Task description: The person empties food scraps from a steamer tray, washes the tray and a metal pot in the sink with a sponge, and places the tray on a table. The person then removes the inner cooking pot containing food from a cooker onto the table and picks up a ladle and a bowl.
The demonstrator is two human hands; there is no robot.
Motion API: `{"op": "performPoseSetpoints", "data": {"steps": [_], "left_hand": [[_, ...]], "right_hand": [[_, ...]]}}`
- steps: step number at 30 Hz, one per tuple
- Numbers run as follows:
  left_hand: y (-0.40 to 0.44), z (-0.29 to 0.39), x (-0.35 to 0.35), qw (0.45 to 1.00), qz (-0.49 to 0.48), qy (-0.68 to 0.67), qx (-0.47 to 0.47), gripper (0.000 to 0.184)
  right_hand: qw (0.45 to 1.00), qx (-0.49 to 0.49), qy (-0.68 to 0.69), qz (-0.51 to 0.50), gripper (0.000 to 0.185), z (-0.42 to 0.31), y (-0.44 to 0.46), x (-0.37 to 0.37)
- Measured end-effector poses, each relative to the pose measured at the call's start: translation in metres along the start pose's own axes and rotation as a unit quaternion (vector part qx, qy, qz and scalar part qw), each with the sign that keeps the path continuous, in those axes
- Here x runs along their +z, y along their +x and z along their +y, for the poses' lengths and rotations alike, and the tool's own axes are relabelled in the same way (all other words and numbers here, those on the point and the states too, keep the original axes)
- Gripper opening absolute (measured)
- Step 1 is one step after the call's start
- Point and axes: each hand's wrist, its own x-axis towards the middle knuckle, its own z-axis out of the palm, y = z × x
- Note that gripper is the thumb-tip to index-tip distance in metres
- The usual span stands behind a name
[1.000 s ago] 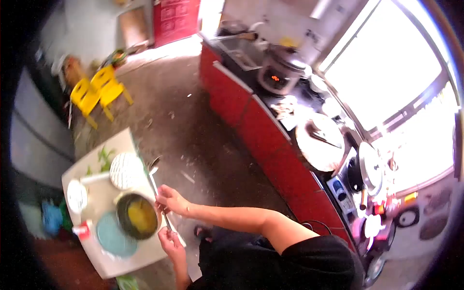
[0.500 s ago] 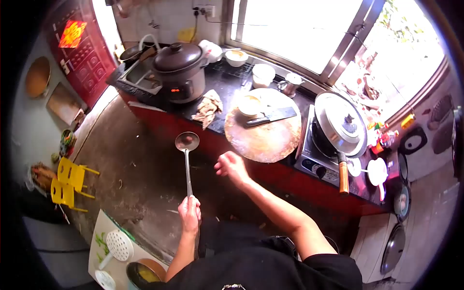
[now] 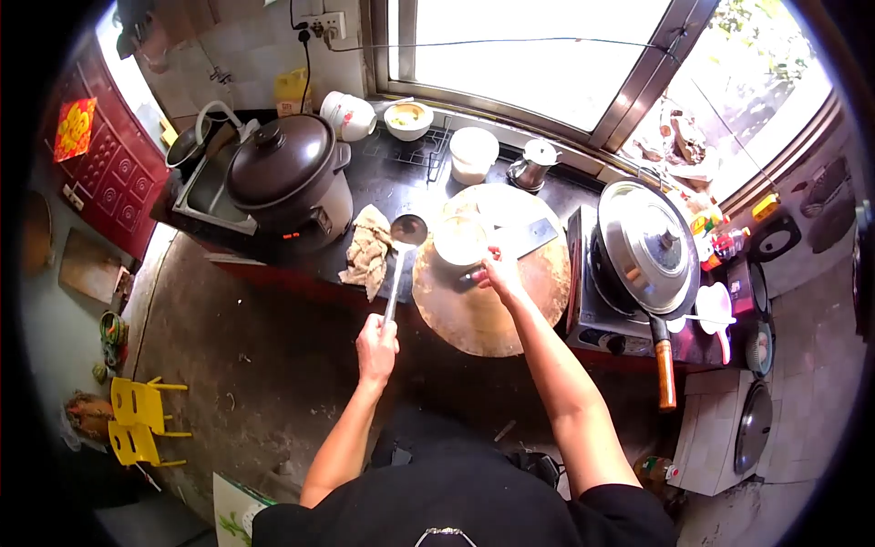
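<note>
My left hand [image 3: 376, 349] is closed round the handle end of a long metal ladle [image 3: 396, 284]. The ladle's head points away from me, between a crumpled cloth [image 3: 367, 252] and a small pale bowl [image 3: 458, 240]. At the bowl's right edge, the fingers of my right hand [image 3: 498, 272] are closed on its rim. Whether the bowl is raised off the round chopping board [image 3: 478, 324] I cannot tell. On that board lies a cleaver [image 3: 530, 239], its handle partly behind my right hand.
A dark-lidded electric cooker [image 3: 287, 178] stands left on the counter. To the right, a lidded pan [image 3: 643, 246] sits on the stove, its wooden handle [image 3: 665, 374] jutting towards me. A white container [image 3: 473, 155] and metal pot [image 3: 533, 164] stand behind the board. Yellow chairs [image 3: 137, 410] are low left.
Both hands have moved forward to the counter. My left hand has brought the ladle beside the board, and my right hand has taken hold of the bowl's rim. The view has shifted closer.
</note>
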Motion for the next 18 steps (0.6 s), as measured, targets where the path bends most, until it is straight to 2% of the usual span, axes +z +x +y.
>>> {"op": "performPoseSetpoints", "data": {"steps": [3, 5, 7, 9, 12, 13, 16, 18], "left_hand": [[0.034, 0.01, 0.009, 1.0, -0.008, 0.001, 0.006, 0.018], [0.056, 0.009, 0.014, 0.999, -0.017, 0.026, 0.022, 0.018], [0.076, 0.004, 0.021, 0.998, -0.028, 0.047, 0.029, 0.019], [0.095, 0.005, 0.03, 0.997, -0.037, 0.065, 0.025, 0.019], [0.117, -0.002, 0.048, 0.996, -0.063, 0.056, 0.019, 0.018], [0.126, -0.011, 0.056, 0.994, -0.061, 0.08, 0.043, 0.019], [0.142, -0.029, 0.082, 0.989, -0.091, 0.115, 0.034, 0.019], [0.144, -0.035, 0.098, 0.99, -0.074, 0.098, 0.064, 0.023]], "right_hand": [[0.997, 0.071, -0.027, -0.01, 0.037, 0.03, 0.057, 0.007], [0.979, -0.041, -0.192, -0.053, 0.033, 0.07, 0.092, 0.003], [0.98, -0.04, -0.192, -0.036, 0.029, 0.066, 0.087, 0.003], [0.997, 0.066, -0.024, 0.041, 0.027, -0.007, 0.039, 0.015], [0.996, 0.037, 0.036, 0.071, 0.025, -0.031, 0.01, 0.006], [0.995, 0.031, 0.066, 0.07, 0.026, -0.038, -0.004, -0.003], [0.991, 0.022, 0.064, 0.115, 0.026, -0.025, -0.04, -0.034], [0.985, 0.048, 0.071, 0.146, 0.027, 0.006, -0.059, -0.059]]}}
